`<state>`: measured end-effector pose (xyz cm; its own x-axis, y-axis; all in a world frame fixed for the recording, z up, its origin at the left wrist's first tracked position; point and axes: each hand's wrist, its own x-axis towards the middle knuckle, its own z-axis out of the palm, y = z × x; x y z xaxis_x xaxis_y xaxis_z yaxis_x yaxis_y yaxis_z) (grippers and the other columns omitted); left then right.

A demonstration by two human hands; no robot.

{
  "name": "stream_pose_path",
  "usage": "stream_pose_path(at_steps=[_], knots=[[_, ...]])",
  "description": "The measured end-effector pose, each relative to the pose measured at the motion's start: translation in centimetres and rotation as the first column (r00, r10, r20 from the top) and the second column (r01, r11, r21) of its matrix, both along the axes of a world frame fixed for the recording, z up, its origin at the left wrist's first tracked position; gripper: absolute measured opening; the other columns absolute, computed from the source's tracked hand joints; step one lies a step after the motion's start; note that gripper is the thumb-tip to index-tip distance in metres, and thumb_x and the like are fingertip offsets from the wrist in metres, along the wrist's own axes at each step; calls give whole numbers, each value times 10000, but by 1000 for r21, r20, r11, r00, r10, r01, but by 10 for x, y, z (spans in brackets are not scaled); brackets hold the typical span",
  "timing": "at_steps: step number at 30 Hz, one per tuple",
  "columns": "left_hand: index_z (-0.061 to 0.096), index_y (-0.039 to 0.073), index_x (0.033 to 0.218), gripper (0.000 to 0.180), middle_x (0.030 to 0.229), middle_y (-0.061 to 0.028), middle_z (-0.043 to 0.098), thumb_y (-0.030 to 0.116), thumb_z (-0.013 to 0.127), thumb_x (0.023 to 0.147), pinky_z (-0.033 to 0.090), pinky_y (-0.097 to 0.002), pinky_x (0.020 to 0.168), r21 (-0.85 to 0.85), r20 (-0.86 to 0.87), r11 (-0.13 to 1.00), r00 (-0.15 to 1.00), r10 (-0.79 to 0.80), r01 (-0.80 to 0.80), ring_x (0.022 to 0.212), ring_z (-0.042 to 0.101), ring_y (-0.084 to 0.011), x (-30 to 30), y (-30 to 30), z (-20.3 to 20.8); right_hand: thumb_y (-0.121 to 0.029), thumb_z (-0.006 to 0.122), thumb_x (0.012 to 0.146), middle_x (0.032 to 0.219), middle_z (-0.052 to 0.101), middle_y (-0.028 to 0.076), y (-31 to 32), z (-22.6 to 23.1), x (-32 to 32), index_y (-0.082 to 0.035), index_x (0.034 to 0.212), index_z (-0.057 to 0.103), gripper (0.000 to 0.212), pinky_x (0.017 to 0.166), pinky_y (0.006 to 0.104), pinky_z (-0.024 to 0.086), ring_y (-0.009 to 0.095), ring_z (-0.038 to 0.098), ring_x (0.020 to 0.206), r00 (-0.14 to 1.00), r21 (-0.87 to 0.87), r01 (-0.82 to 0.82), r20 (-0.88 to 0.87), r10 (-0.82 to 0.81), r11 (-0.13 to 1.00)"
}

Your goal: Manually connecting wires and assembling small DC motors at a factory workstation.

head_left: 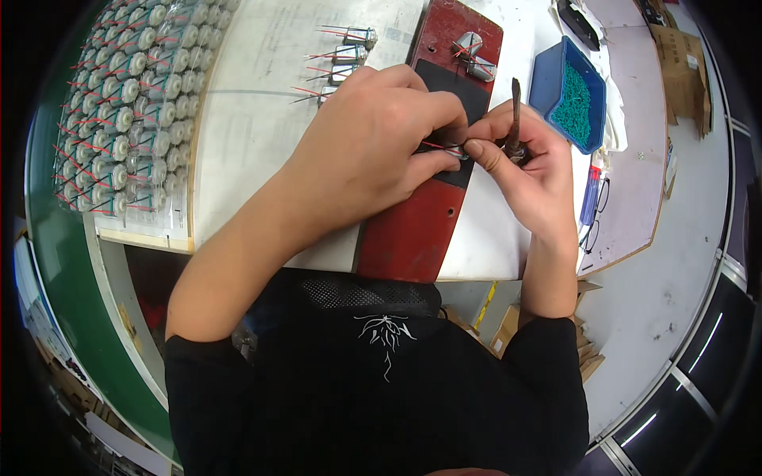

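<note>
Within left hand (373,131), red wire (434,145)

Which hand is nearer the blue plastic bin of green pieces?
Right. The right hand is just lower-left of the blue plastic bin; the left hand is farther left.

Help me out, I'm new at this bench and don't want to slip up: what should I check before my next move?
1. Small wired part steadied: ok; fingertips of the left hand and right hand meet at it.
2. Wire ends on that part: cannot tell; fingers cover them.
3. Slim-bladed tool pointing away from the body: ok; it sits in the right hand.
4. Red board free of loose parts: not ok; two motors lie at its far end.
5. Green pieces in supply: ok; plenty in the blue bin.
</note>
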<state>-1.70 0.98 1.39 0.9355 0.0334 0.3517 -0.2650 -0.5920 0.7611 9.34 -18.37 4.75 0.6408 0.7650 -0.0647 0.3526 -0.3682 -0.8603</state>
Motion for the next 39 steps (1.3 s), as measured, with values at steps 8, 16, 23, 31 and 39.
stream_pose_path(at_steps=[8, 16, 23, 31, 39], knots=[[692, 47, 1001, 281, 900, -65, 705, 61, 825, 753, 536, -338, 831, -232, -67, 973, 998, 0, -15, 880, 668, -220, 5, -3, -3, 6, 788, 861, 870, 589, 25, 2, 0, -3, 35, 912, 709, 99, 693, 257, 436, 108, 560, 780, 1000, 19, 10, 14, -10, 1000], [674, 48, 1043, 335, 904, -53, 708, 76, 832, 748, 537, -340, 817, -328, -188, 944, 981, -44, -21, 871, 655, -216, 8, -5, -1, -9, 801, 874, 861, 612, 4, 1, -2, -2, 17, 917, 682, 129, 698, 237, 441, 81, 550, 767, 1000, 19, -3, -7, 3, 1000], [760, 69, 965, 241, 898, -29, 719, 149, 844, 754, 521, -350, 761, -36, 50, 995, 994, 96, -94, 894, 610, -227, 9, -16, -15, -20, 796, 893, 815, 633, -29, -3, -3, -1, -9, 955, 678, 134, 634, 210, 428, 40, 529, 709, 990, 13, 85, -116, -83, 996], [814, 80, 929, 204, 900, -36, 722, 162, 859, 748, 529, -343, 778, -98, -22, 994, 999, 44, -46, 906, 619, -223, 10, -12, -10, -109, 684, 996, 825, 618, -21, -24, 16, 20, 10, 914, 627, 154, 634, 235, 416, 74, 524, 721, 999, 55, -50, 3, 50, 997], [814, 81, 935, 210, 899, -45, 726, 159, 860, 745, 530, -333, 797, -107, -9, 993, 999, 44, -44, 904, 634, -225, 10, -10, -13, -241, 567, 1046, 799, 645, 132, -16, 16, 18, 7, 858, 619, 316, 590, 380, 449, 293, 568, 647, 727, -483, -193, 514, 455, 854]])
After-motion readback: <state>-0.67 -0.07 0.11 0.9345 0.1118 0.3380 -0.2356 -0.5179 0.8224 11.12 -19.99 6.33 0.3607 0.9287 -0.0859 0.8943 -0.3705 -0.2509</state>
